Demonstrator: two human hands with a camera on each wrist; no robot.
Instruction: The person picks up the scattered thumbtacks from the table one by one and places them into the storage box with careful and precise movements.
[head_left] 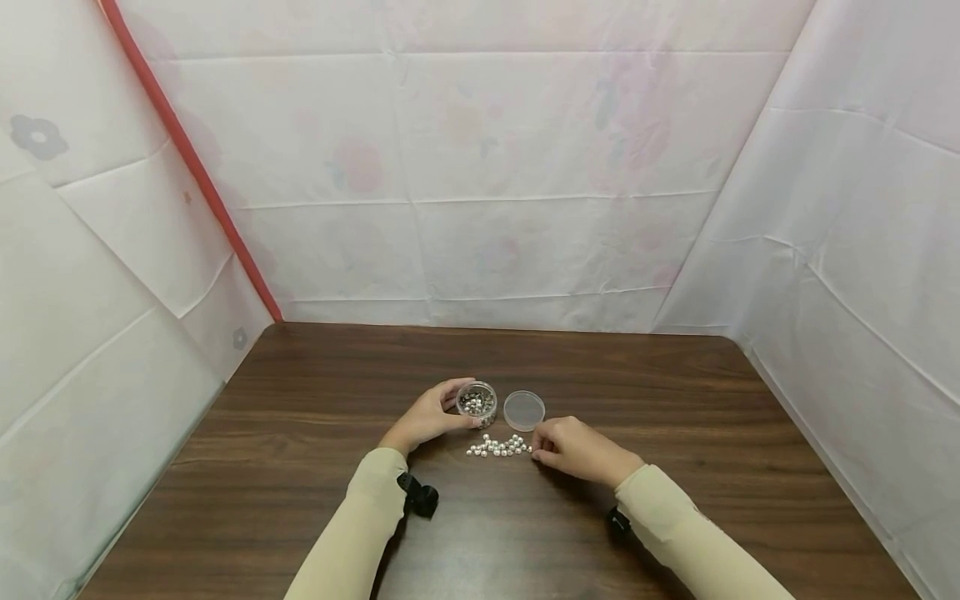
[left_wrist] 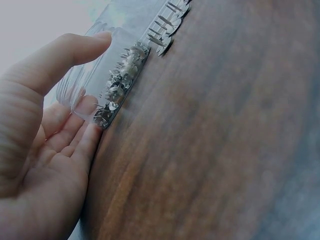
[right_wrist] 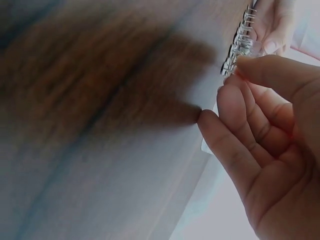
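In the head view my left hand holds a round clear plastic container around its side, the thumb on the near wall. Silver thumbtacks lie inside it, points up in the left wrist view. On the table in front of the container is a loose group of thumbtacks, heads down. My right hand is at the right end of that group, thumb and forefinger pinching a thumbtack at the edge. Its other fingers are curled, one fingertip touching the tabletop.
A round clear lid lies flat on the dark wood table, between the container and my right hand. White patterned cloth hangs behind and at both sides of the table. A red strip runs up the left corner.
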